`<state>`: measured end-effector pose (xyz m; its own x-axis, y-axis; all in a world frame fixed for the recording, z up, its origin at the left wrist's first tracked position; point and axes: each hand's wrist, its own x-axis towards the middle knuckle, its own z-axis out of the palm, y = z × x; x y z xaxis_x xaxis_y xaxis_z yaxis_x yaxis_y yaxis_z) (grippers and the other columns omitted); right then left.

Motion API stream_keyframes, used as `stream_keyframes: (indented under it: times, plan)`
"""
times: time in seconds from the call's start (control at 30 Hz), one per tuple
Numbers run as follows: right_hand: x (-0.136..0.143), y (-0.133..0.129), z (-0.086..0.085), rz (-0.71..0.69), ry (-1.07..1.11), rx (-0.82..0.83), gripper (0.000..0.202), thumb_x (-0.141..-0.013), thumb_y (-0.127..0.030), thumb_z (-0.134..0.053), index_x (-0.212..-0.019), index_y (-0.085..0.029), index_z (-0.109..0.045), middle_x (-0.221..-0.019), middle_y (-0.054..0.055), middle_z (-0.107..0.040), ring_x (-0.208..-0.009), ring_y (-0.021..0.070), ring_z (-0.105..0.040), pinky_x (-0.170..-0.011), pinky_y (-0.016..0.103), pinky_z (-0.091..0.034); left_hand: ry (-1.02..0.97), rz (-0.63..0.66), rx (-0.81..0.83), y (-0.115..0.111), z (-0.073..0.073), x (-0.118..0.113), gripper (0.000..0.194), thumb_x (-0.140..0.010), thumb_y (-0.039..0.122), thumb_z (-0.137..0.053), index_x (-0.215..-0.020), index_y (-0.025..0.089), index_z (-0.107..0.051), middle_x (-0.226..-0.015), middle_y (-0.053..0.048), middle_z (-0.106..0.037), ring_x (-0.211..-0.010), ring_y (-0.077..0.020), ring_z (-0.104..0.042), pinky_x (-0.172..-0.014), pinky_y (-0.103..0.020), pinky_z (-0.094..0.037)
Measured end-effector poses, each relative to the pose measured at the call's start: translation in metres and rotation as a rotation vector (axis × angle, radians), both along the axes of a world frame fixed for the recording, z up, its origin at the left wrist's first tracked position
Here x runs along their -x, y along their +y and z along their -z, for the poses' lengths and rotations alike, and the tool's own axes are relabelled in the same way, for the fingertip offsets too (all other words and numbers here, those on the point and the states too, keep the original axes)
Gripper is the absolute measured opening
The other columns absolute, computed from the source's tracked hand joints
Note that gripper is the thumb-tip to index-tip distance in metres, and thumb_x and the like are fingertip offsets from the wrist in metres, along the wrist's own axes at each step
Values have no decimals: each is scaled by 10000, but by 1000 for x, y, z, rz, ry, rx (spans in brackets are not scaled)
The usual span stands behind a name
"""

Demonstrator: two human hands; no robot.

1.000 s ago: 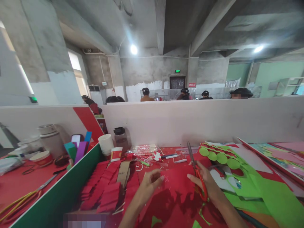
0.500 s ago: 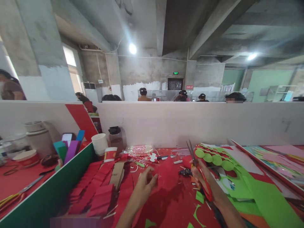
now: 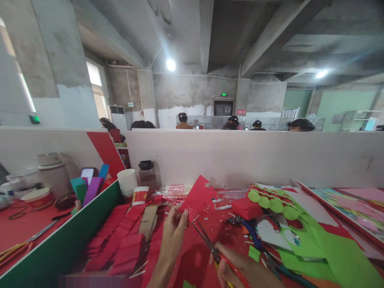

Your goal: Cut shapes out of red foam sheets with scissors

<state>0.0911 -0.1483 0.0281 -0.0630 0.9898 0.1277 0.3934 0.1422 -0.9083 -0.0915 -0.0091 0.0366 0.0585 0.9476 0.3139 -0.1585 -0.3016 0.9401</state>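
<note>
Red sheet [image 3: 196, 196], blurred half a second ago, now sharp, corner pointing up beyond left hand [image 3: 174, 224]; right hand [image 3: 235, 262] lower, further left; scissors [image 3: 215, 253] tipped from near-upright to leftward slant, tips near sheet; red bundle [image 3: 246, 208] uncovered.

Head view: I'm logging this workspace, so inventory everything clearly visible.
Red sheet: one, red, centre
Scissors: one pair, partly red, lower centre
Other scissors: one pair, yellow handles, left
Red pieces: many, red, lower left
Green sheets: several, green, right
Blue tool: one, blue, right of scissors
Cups: two visible, white and red, left of centre
Bottle: one, grey, beside cups
Flask: one, greyish, left
Bowl: one, red and white, left
Lamps: two, white, ceiling
People: several, one in orange, rear
Left hand: one, bare, on red sheet
Right hand: one, bare, on scissors
</note>
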Motion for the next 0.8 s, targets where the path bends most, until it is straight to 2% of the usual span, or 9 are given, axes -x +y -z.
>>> stream_keyframes:
  times: [0.1,0.2,0.27,0.4,0.57,0.8]
  plan:
    - [6,6,-2,-64,-44,54,583,-896,-791,-409,-1045,-299,-684,-772,35,-694,-676,199,-651,-662,302,-543,-2,-57,-24,3,3,2,420,-763,576,-722,-806,201,-539,-628,57,-492,-582,-120,-470,-561,-216,-412]
    - [12,13,2,-96,70,94,711,-809,-886,-411,-1049,-272,-676,-678,23,-624,-582,184,-621,-578,283,-522,-1,-46,-29,2,3,1,411,-777,571,-711,-785,200,-534,-618,59,-469,-576,-115,-448,-550,-209,-390]
    - [18,15,6,-50,97,83,688,-822,-866,-432,-1090,-276,-661,-676,11,-609,-555,167,-602,-556,264,-504,2,-17,-25,-1,1,-1,402,-773,567,-713,-799,201,-547,-609,59,-474,-581,-121,-459,-562,-214,-403]
    - [30,12,6,53,97,54,681,-836,-858,-419,-1094,-270,-646,-781,24,-631,-688,183,-634,-622,268,-532,37,36,-37,-8,0,-9,374,-776,542,-710,-788,200,-558,-595,57,-476,-584,-129,-468,-575,-226,-412]
    - [38,13,7,64,182,98,723,-831,-867,-413,-1136,-241,-607,-796,10,-615,-641,154,-629,-616,265,-555,39,113,-44,-13,6,-15,330,-827,508,-667,-849,193,-569,-604,70,-431,-571,-114,-423,-560,-219,-363]
    - [39,32,33,61,309,76,753,-808,-887,-408,-1129,-217,-539,-712,-38,-556,-488,108,-563,-490,236,-545,108,126,-58,-15,11,-19,302,-847,490,-646,-850,197,-569,-597,64,-467,-573,-122,-449,-573,-229,-354]
